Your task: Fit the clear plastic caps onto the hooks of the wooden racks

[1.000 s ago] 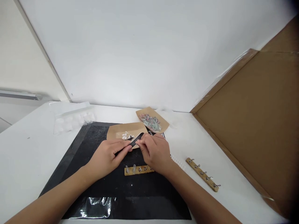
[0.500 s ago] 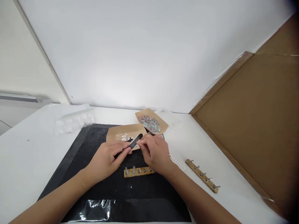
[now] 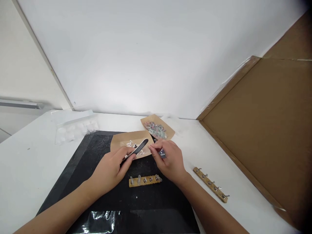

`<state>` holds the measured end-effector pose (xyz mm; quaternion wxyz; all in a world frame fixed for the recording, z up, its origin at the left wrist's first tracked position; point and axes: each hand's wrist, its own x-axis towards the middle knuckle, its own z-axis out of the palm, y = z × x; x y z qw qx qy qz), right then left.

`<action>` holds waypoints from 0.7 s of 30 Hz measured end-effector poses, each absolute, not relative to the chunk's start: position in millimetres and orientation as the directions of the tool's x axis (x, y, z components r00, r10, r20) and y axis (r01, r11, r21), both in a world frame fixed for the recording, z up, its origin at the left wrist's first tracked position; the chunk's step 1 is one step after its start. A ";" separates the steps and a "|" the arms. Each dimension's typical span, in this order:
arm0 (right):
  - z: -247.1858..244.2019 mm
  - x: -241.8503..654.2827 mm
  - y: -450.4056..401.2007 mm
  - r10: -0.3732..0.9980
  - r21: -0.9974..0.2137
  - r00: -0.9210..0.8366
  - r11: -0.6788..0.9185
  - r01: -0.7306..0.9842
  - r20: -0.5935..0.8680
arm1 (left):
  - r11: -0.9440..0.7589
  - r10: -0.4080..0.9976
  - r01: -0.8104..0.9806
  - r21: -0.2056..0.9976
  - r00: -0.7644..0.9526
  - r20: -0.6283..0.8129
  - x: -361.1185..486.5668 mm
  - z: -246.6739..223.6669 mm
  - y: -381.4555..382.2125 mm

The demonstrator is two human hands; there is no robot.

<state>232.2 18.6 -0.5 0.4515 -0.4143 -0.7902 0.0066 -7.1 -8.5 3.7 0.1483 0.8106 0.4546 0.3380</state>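
My left hand [image 3: 113, 162] is closed on a black nail file [image 3: 141, 147] with a pale edge, its rounded end pointing up and right. Just right of that end, my right hand [image 3: 168, 157] has thumb and forefinger pinched together; whatever is between them is too small to make out. Beyond the file lies a brown paper tray [image 3: 118, 139] with small white pieces in it. Nearer to me, a wooden nail tip stand [image 3: 143, 181] rests on the black mat [image 3: 104, 201]; clear nail tips stand on some of its pegs.
A second brown tray [image 3: 170, 130] behind holds many small greenish and pinkish pieces. To the right lies another wooden strip [image 3: 211, 184] with metal clips. A clear plastic case [image 3: 75, 130] sits at the back left. Brown cardboard [image 3: 263, 130] stands along the right side.
My right hand has drawn slightly right, away from the file's end, leaving a small gap. The stand's right end has come into view. My left hand keeps hold of the file.
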 end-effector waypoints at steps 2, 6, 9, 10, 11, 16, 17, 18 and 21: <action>0.6 234.0 16.9 0.686 -0.433 -0.212 0.636 0.639 0.696 | -0.473 0.878 0.661 0.582 0.295 0.378 -7.9 4.1 -8.6; 0.3 233.8 13.4 0.704 -0.482 -0.208 0.641 0.597 0.679 | -0.484 0.873 0.624 0.614 0.298 0.385 -7.6 7.1 -9.0; -1.6 231.8 11.2 0.679 -0.463 -0.267 0.687 0.561 0.684 | -0.568 0.822 0.548 0.614 0.411 0.394 -4.8 10.3 -12.0; -2.5 231.2 10.7 0.669 -0.453 -0.288 0.702 0.550 0.686 | -0.584 0.810 0.525 0.619 0.432 0.397 -3.6 11.2 -13.5; -3.3 230.7 10.4 0.657 -0.443 -0.303 0.715 0.541 0.690 | -0.591 0.804 0.507 0.628 0.441 0.399 -2.6 12.0 -15.0; -6.2 230.2 9.7 0.605 -0.387 -0.328 0.753 0.532 0.725 | -0.557 0.823 0.448 0.699 0.412 0.391 -1.0 12.6 -18.2; -6.1 230.1 9.4 0.589 -0.370 -0.327 0.761 0.533 0.739 | -0.544 0.830 0.435 0.718 0.402 0.386 -1.2 12.3 -17.8; -5.8 230.0 9.1 0.572 -0.352 -0.328 0.768 0.535 0.752 | -0.531 0.838 0.421 0.735 0.393 0.380 -1.4 12.1 -17.3; -4.5 229.8 7.8 0.525 -0.299 -0.346 0.793 0.530 0.778 | -0.513 0.845 0.385 0.767 0.382 0.373 -1.5 12.0 -15.9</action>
